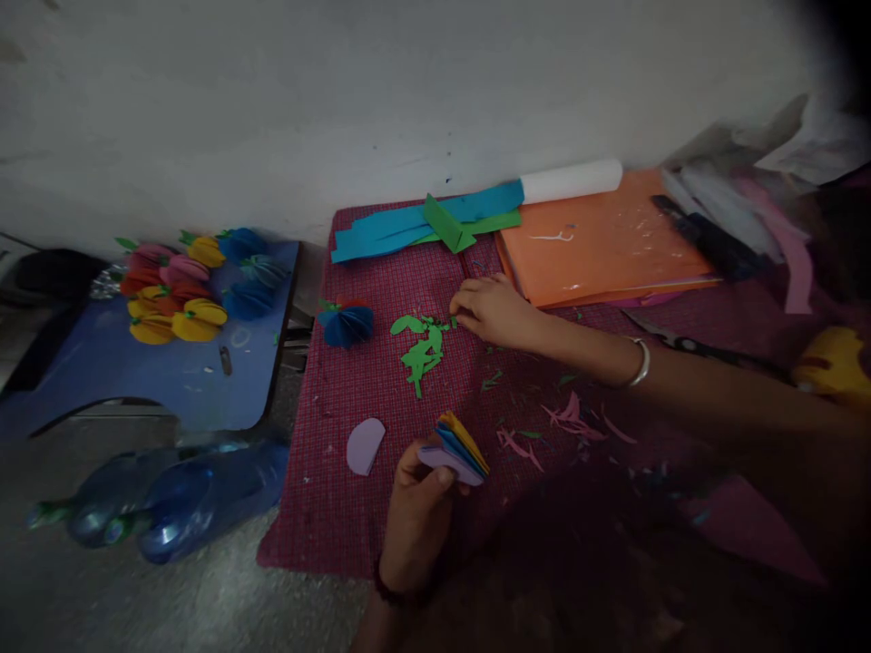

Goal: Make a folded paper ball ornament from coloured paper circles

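Note:
My left hand (pixel 416 517) is closed round a small stack of folded paper pieces (pixel 457 448) in lilac, blue and yellow, held just above the red checked cloth (pixel 354 517). My right hand (pixel 491 310) reaches across the cloth with fingertips pinched at the right edge of a pile of green paper leaves (pixel 420 346); what is pinched is too small to name. A silver bangle (pixel 641 361) sits on that wrist. A lilac paper half-circle (pixel 364 445) lies left of my left hand. A finished blue paper ball (pixel 347 323) rests near the cloth's left edge.
Orange paper sheets (pixel 599 240), blue and green strips (pixel 422 227) and a white roll (pixel 572 180) lie at the back by the wall. Scissors (pixel 670 337) lie right of my forearm. A blue stool (pixel 136 372) carries several coloured paper balls (pixel 187 281). Blue plastic bottles (pixel 170 503) lie on the floor.

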Motion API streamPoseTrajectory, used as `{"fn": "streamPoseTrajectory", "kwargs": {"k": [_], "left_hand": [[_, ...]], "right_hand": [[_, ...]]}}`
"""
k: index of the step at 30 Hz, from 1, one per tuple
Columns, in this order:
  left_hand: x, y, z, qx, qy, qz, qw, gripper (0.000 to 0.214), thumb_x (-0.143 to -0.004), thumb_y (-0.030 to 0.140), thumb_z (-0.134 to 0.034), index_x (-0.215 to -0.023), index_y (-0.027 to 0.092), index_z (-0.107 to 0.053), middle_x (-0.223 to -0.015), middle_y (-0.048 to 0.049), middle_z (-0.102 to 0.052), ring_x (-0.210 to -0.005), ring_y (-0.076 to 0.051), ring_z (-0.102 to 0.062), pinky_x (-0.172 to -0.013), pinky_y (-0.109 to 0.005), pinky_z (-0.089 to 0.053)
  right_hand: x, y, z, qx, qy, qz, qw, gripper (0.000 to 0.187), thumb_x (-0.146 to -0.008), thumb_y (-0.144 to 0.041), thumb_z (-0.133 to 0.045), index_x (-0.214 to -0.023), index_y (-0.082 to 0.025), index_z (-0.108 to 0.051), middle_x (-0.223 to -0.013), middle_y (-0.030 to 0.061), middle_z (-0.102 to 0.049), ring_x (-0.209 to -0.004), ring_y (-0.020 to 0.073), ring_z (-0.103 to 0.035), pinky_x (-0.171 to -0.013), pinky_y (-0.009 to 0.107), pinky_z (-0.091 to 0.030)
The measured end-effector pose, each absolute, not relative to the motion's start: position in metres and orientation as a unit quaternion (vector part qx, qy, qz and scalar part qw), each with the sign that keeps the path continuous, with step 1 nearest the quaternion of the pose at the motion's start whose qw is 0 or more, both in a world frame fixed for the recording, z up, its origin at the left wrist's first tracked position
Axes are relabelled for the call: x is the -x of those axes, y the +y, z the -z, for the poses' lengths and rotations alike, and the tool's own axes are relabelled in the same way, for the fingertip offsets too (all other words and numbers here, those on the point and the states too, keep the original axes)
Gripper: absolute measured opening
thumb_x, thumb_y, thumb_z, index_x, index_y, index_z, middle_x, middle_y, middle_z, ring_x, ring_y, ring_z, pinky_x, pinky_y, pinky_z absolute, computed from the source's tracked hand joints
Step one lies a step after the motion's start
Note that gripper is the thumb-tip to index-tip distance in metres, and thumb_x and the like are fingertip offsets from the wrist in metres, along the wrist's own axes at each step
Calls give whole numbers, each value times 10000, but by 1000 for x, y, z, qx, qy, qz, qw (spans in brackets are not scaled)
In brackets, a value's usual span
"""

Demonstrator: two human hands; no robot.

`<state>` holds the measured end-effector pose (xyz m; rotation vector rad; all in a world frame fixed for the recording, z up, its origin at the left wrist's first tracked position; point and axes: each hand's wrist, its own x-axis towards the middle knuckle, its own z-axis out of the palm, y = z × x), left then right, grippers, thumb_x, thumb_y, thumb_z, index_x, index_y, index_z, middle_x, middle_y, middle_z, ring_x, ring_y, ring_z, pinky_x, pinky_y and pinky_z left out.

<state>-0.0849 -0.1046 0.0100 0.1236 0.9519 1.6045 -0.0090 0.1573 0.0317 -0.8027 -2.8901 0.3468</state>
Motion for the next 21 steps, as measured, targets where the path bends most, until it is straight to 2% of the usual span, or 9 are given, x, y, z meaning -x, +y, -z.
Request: {"fn": "streamPoseTrajectory", "kwargs": {"k": [6,8,12,15,18,21], "left_hand": [[86,-106,-7,-56,415,-689,591,234,-619,290,-841,-718,221,-640,-624,49,-603,-570,-91,-556,-591,-222,-458],[86,-106,-7,-52,423,-689,586,246,-610,296,-844,-714,217,-637,-632,48,-595,-573,-90,-554,-584,-219,-456],[86,-105,-8,-45,422,-691,585,251,-601,291,-847,-699,206,-632,-639,45,-594,-574,-90,-551,-572,-216,-457],[86,-106,-9,-47,417,-691,589,246,-607,289,-845,-709,205,-637,-635,43,-605,-568,-91,-554,-578,-219,-458],[86,-107,-8,-42,422,-688,589,252,-606,287,-847,-711,205,-633,-638,42,-615,-576,-94,-563,-584,-219,-460],[87,-108,-7,-39,429,-687,586,268,-590,288,-856,-711,207,-631,-634,46,-616,-576,-94,-564,-588,-222,-466]], "right_hand": [[22,143,-31,229,-962,-140,56,127,-878,-236,-538,-892,-194,-657,-991,57,-655,-955,223,-573,-811,343,-272],[27,141,-29,229,-963,-135,40,132,-863,-274,-577,-936,-193,-651,-1018,65,-652,-976,237,-574,-804,342,-272],[33,142,-27,225,-968,-111,8,325,-815,-388,-653,-1077,-199,-616,-1082,92,-633,-1015,283,-571,-794,348,-278],[34,144,-27,221,-968,-116,-2,416,-805,-394,-665,-1166,-204,-580,-1092,96,-632,-1013,285,-576,-794,348,-286],[36,145,-28,220,-966,-132,-10,373,-809,-377,-658,-1137,-212,-598,-1079,93,-632,-996,271,-579,-794,343,-290],[37,146,-29,220,-963,-152,5,225,-842,-318,-608,-1037,-212,-647,-1043,76,-644,-974,245,-584,-797,341,-301]]}}
